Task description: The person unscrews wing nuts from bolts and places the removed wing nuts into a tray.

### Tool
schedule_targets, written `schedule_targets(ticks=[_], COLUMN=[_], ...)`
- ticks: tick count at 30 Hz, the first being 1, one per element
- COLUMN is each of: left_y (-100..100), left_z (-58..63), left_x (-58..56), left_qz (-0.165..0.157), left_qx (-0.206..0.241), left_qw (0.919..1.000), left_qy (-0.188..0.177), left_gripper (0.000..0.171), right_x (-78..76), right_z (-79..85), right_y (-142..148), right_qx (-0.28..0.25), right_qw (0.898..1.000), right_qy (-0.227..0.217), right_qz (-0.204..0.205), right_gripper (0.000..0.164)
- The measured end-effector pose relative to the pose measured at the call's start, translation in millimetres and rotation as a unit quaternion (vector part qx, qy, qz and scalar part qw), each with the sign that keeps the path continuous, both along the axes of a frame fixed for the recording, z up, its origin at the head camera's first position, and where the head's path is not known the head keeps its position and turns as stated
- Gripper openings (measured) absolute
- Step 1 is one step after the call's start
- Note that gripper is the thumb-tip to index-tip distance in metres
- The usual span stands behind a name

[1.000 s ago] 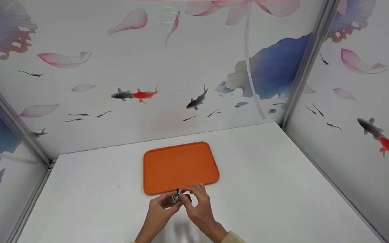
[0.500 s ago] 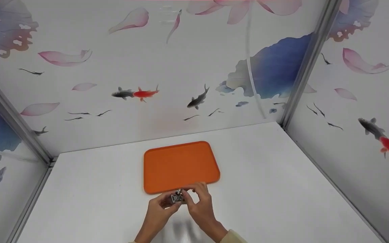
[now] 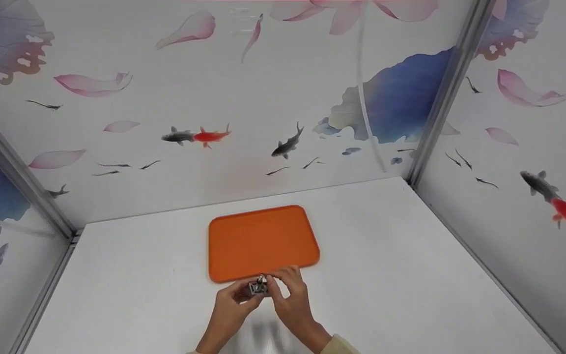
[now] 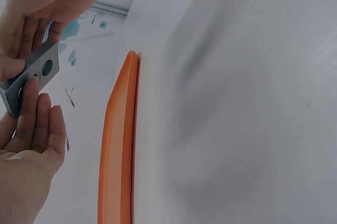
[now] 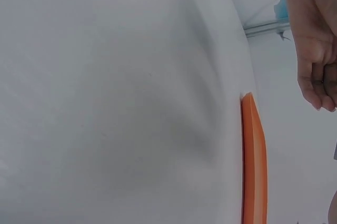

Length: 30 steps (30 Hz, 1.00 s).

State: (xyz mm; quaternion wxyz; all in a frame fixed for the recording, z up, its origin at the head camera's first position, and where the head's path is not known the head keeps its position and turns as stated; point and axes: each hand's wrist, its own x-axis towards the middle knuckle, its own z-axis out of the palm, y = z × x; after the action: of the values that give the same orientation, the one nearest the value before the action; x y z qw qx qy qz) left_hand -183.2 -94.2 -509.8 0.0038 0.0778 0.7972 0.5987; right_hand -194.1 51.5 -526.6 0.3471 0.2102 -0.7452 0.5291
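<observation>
A small grey metal block (image 3: 258, 288) is held up just in front of the orange tray (image 3: 263, 243). My left hand (image 3: 230, 306) grips its left side, thumb near, fingers beyond. In the left wrist view, round holes show in the face of the block (image 4: 39, 71), and left fingertips lie against it. My right hand (image 3: 292, 301) pinches at the block's right side, where a small shiny metal piece (image 3: 261, 279) stands at its top. What that piece is cannot be made out. In the right wrist view, only the block's edge (image 5: 335, 153) shows.
The tray lies on a white table (image 3: 386, 265), beyond the hands. A printed back wall (image 3: 243, 98) and side walls with metal corner posts (image 3: 440, 113) enclose the table.
The shiny piece at the block's top has changed its tilt slightly, and the right thumb has shifted a little to the right and up. The left hand holds still.
</observation>
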Motion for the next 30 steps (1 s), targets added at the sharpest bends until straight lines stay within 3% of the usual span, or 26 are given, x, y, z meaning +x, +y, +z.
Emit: schedule_targets(ticks=[7, 14, 20, 30], left_y=[-2, 5, 4, 3], left_z=[-22.2, 13.2, 11.2, 7.6], left_x=[-11.8, 4.7, 4.0, 3.7], left_qz=[0.011, 0.010, 0.002, -0.004], left_qx=[-0.012, -0.016, -0.005, 0.001], left_qw=[0.9999, 0.9998, 1.0000, 1.0000], left_qy=[0.006, 0.005, 0.007, 0.000], left_gripper=[0.040, 0.036, 0.036, 0.034], right_x=[8.7, 6.1, 3.4, -14.4], right_z=[15.0, 13.2, 8.1, -24.9], right_y=[-3, -4, -2, 3], right_qx=[-0.004, -0.008, -0.007, -0.006], right_qw=[0.999, 1.000, 1.000, 1.000], right_qy=[-0.024, -0.008, -0.006, -0.017], right_qz=[0.024, 0.026, 0.018, -0.004], right_gripper=[0.013, 0.017, 0.021, 0.014])
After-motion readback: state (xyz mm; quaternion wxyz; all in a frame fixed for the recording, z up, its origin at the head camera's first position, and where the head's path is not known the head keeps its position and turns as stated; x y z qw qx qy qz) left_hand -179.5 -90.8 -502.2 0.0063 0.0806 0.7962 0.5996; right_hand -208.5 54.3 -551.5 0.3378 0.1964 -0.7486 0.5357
